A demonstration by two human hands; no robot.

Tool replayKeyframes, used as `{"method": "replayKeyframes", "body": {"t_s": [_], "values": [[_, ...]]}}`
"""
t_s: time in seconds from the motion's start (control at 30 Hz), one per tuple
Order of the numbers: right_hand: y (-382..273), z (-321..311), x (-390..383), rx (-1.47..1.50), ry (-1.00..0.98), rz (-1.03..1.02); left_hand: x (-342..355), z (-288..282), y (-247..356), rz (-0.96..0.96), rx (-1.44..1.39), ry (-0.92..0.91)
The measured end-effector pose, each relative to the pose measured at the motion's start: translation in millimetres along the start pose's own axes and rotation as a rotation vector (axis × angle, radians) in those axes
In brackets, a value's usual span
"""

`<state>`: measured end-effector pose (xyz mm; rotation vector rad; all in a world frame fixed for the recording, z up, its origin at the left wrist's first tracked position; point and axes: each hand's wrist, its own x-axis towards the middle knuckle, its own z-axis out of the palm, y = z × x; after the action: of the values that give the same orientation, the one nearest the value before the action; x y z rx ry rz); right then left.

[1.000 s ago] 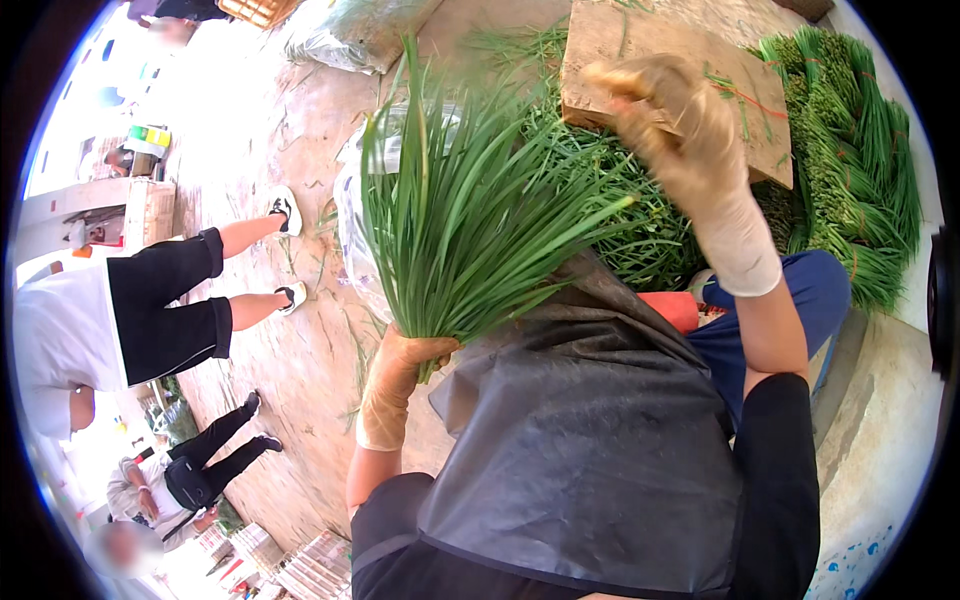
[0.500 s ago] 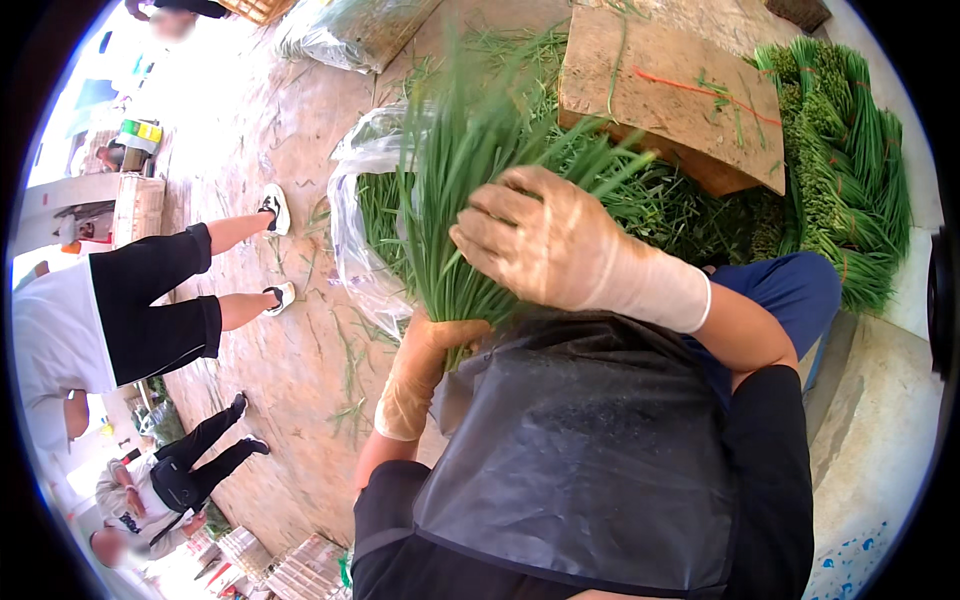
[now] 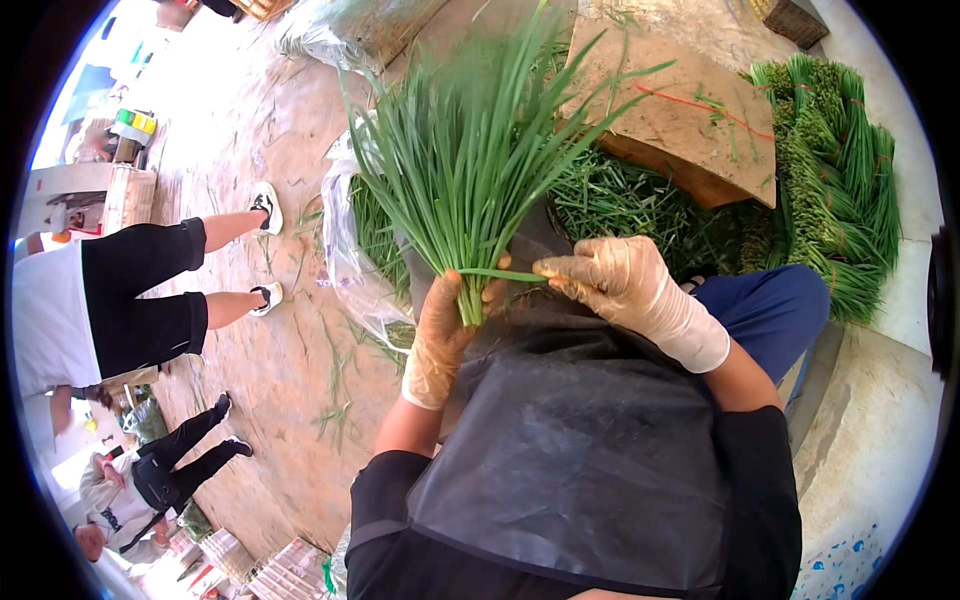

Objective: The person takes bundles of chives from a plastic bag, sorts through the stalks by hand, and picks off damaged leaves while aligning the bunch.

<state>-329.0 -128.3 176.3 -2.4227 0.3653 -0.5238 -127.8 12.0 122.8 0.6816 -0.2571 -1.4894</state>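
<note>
Holds the left forearm up from the near side, leaning slightly right, with the gloved left hand (image 3: 440,325) just beyond the black apron (image 3: 580,440). Angles the gloved right hand (image 3: 632,290) leftward from the near right, at almost the same height. Clasps the leaf bundle (image 3: 460,190) in the left hand, with thumb and fingers closed around the stem ends and with leaves fanning toward the far side. Pinches one end of a single leaf blade (image 3: 510,275) between right thumb and fingertips, stretched level from beside the left thumb. Has a clear plastic bag (image 3: 343,268) just left of the bundle, with loose green leaves (image 3: 375,228) inside. Faces loose greens (image 3: 625,210) along the near edge of a wooden board (image 3: 690,115), with banded bundles (image 3: 840,180) stacked at the far right.
</note>
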Motion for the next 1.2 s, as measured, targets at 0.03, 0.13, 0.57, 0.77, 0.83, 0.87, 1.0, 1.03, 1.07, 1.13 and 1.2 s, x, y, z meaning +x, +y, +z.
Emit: {"method": "replayKeyframes", "body": {"t_s": [0.03, 0.13, 0.57, 0.77, 0.83, 0.87, 1.0, 1.03, 1.07, 1.13, 1.2], "values": [[-3, -1, -3, -0.002, -0.001, -0.001, 5, 3, -3, 0.026, -0.11, -0.005], [-17, -9, -15, -0.278, 0.016, -0.191, 24, 21, -2, 0.068, -0.178, 0.01], [77, -32, -31, -0.83, -0.045, 0.06, 16, 31, 6, 0.223, 0.187, 0.326], [11, -72, 37, -0.446, 0.483, 0.009, -18, 37, 12, 0.165, 0.417, 0.333], [9, -74, 54, -0.531, 0.614, -0.14, -23, 36, 16, 0.153, 0.438, 0.292], [8, -74, 62, -0.586, 0.533, -0.245, -25, 34, 17, 0.125, 0.486, 0.319], [22, -70, 51, -0.433, 0.179, -0.312, -34, 28, 20, 0.102, 0.574, 0.364], [29, -74, 40, -0.235, 0.032, -0.313, -37, 25, 21, 0.109, 0.585, 0.38], [29, -81, 32, -0.112, 0.011, -0.217, -39, 26, 23, 0.102, 0.6, 0.392], [40, -83, 21, 0.133, 0.171, -0.167, -44, 18, 25, 0.087, 0.583, 0.408], [40, -79, 16, -0.148, 0.216, -0.101, -46, 14, 25, 0.083, 0.57, 0.401]]}}
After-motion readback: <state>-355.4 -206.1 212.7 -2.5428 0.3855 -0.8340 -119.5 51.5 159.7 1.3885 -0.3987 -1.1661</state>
